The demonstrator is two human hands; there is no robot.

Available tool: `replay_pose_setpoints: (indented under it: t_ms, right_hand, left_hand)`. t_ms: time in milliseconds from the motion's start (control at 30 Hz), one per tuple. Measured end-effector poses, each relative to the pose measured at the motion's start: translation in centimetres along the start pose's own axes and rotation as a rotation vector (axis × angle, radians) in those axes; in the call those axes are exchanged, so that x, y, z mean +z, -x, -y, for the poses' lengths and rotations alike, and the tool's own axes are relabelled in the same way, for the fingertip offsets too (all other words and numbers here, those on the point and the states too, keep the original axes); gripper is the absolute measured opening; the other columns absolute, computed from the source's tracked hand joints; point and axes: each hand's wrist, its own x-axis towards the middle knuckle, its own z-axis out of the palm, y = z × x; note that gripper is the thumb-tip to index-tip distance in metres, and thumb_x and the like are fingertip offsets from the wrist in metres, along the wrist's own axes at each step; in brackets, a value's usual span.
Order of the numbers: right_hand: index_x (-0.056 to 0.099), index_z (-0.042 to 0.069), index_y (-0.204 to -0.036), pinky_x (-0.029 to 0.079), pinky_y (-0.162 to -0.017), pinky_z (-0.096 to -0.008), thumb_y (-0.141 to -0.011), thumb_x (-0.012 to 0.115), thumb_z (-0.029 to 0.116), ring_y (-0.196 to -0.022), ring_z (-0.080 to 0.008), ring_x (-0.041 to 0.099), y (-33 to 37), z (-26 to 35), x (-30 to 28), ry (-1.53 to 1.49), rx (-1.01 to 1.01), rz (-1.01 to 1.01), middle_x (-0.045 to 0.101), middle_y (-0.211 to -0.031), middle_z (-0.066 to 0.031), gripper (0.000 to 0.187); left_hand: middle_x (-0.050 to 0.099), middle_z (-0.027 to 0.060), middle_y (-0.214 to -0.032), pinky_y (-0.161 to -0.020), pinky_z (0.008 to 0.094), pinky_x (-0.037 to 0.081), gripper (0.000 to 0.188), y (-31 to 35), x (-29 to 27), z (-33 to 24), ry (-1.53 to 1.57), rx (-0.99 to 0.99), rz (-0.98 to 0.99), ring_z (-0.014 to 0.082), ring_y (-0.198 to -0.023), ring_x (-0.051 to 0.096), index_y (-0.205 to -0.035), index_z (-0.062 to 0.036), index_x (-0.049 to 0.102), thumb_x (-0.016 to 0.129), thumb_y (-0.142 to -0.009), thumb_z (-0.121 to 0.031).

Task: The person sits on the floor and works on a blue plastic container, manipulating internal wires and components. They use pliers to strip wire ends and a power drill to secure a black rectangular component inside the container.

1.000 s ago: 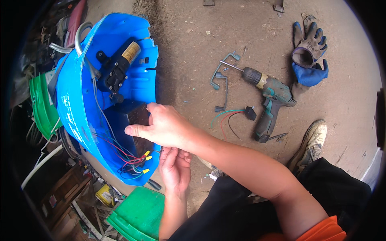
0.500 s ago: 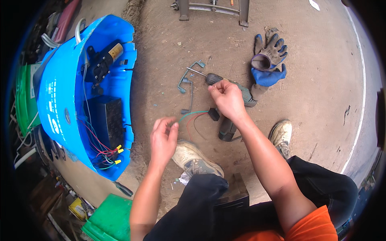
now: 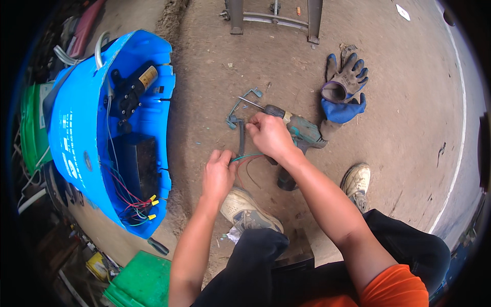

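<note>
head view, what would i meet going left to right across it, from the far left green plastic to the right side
Green plastic piece, blue plastic shell, left hand, right hand, work gloves, white line on the ground.

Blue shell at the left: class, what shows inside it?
A black motor unit with a tan label, a black box, and wires with yellow caps. Whatever lies behind the box is covered.

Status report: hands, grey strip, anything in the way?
Left hand by green wire, grip unclear. Right hand near grey strip, grip unclear. Strip between both hands. Drill, partly behind right hand, may crowd it.
</note>
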Motion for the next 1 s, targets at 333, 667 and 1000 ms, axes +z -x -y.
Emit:
replay_pose_setpoints:
  t_ms: [333,667,1000]
  right_hand:
    - [0.067,-0.002,-0.103,0.054,-0.074,-0.0405,-0.083,0.065,0.012,-0.081,-0.0332,0.07,1.1,0.2,2.1,-0.122,0.036,0.193,0.07,-0.086,-0.0194,0.024]
    - [0.069,0.003,-0.096,0.054,-0.076,-0.0451,-0.081,0.065,0.011,-0.083,-0.038,0.066,2.6,1.1,3.1,-0.027,-0.303,0.134,0.065,-0.091,-0.0155,0.018]
    - [0.069,0.003,-0.108,0.054,-0.059,-0.0402,-0.082,0.073,0.021,-0.067,-0.029,0.066,6.6,5.5,4.9,-0.08,-0.478,0.038,0.062,-0.082,-0.0105,0.032]
  left_hand:
    - [0.065,0.0152,-0.09,-0.072,0.0455,0.05,0.011,1.7,0.4,0.5,-0.017,0.116,-0.1,0.038,-0.084,0.063,-0.088,-0.0011,0.061,0.068,-0.085,-0.009]
    - [0.066,0.0131,-0.086,-0.064,0.0395,0.053,0.02,4.1,1.8,1.2,0.505,-0.161,-0.131,0.0305,-0.063,0.062,-0.104,-0.001,0.066,0.07,-0.086,-0.01]
    - [0.064,0.0172,-0.101,-0.075,0.0395,0.053,0.02,5.9,-1.5,2.4,0.224,0.016,-0.306,0.0337,-0.085,0.065,-0.1,-0.0005,0.07,0.071,-0.08,-0.006]
